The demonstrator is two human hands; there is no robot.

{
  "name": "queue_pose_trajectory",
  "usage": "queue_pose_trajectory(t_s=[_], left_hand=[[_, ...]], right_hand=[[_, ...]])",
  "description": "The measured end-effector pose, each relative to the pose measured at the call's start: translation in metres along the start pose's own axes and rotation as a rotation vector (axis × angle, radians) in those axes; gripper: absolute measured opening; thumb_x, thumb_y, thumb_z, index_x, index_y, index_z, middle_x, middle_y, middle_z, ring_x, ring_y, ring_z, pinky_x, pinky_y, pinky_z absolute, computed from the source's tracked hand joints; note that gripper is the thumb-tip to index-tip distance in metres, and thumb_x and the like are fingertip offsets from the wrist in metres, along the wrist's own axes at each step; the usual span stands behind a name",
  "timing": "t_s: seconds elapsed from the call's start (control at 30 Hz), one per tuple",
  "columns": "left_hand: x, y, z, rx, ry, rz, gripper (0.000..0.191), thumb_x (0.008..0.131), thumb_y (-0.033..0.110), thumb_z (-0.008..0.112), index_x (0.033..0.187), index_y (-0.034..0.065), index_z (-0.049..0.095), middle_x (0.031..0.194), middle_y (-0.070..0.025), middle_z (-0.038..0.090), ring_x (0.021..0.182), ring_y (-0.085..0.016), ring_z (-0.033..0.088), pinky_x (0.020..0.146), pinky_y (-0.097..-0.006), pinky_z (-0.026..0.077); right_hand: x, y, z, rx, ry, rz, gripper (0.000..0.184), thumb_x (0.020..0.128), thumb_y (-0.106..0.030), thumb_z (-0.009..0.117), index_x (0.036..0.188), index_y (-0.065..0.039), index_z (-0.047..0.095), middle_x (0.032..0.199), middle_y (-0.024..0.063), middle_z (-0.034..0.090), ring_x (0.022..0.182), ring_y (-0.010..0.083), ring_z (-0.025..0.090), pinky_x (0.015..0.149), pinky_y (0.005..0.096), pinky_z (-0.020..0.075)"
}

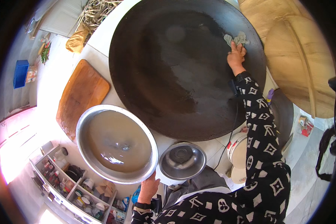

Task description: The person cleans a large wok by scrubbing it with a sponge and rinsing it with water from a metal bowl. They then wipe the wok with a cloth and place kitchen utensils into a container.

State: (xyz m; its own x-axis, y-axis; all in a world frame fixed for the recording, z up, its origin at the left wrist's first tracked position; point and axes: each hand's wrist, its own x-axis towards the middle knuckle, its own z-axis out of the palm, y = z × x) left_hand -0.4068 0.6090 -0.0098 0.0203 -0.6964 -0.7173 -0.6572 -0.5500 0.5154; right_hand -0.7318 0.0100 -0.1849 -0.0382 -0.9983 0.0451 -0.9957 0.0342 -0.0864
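A very large dark wok [168,64] is set in the white tiled stove top, its inner surface partly wet. My right hand [236,57] presses a crumpled grey-green cloth [237,38] against the wok's upper right wall. Down at the left, my left hand [149,186] grips the near rim of a wide metal basin [82,162]. Murky brownish water [117,140] fills much of that basin. Most of the left fingers are hidden beneath the rim.
A wooden board [82,95] lies left of the wok. Beside the basin sits a smaller metal bowl [182,161]. Large round wooden lids [299,64] rest at the right, near white buckets [237,149]. Shelves of jars [84,198] stand lower left; dry stalks [96,14] lie at the top.
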Motion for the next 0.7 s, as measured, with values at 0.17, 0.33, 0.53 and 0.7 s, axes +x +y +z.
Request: queue_pose_trajectory(t_s=[0.17,0.33,0.53,0.7], left_hand=[[-0.001,0.002,-0.002,-0.004,-0.021,-0.013,0.078,0.081,0.012,0.069,0.152,0.001,0.039,0.151,-0.0262,0.042,0.143,-0.043,0.035,0.119,-0.0506,0.026],[-0.002,0.005,-0.003,0.019,-0.017,-0.022,0.078,0.081,0.012,0.069,0.152,0.0004,0.038,0.15,-0.0276,0.042,0.142,-0.044,0.036,0.119,-0.0508,0.026],[0.0,0.002,-0.002,0.004,0.027,0.025,0.079,0.08,0.01,0.07,0.151,-0.0006,0.039,0.15,-0.0275,0.042,0.143,-0.043,0.035,0.12,-0.0482,0.026],[0.0,0.0,-0.001,0.005,0.02,0.026,0.08,0.08,0.009,0.07,0.152,0.0003,0.038,0.151,-0.0266,0.042,0.143,-0.043,0.035,0.12,-0.048,0.027]], right_hand=[[-0.05,-0.142,0.071,0.315,-0.385,-0.19,0.08,0.094,-0.042,0.063,0.161,-0.023,0.021,0.164,0.0255,0.014,0.152,0.047,0.005,0.121,0.0584,0.0146],[-0.143,-0.309,0.033,1.012,-0.433,-0.681,0.059,0.09,-0.026,0.066,0.144,-0.012,0.048,0.148,0.0217,0.041,0.142,0.042,0.03,0.12,0.0489,0.0222],[-0.241,-0.241,-0.038,1.218,-0.799,-0.945,0.032,0.076,0.007,0.065,0.101,-0.014,0.066,0.113,0.0058,0.061,0.114,0.0317,0.048,0.099,0.047,0.0397],[-0.186,-0.119,-0.032,0.965,-0.823,-0.72,0.029,0.073,0.008,0.063,0.096,-0.01,0.069,0.103,0.0107,0.067,0.104,0.0338,0.06,0.091,0.0428,0.048]])
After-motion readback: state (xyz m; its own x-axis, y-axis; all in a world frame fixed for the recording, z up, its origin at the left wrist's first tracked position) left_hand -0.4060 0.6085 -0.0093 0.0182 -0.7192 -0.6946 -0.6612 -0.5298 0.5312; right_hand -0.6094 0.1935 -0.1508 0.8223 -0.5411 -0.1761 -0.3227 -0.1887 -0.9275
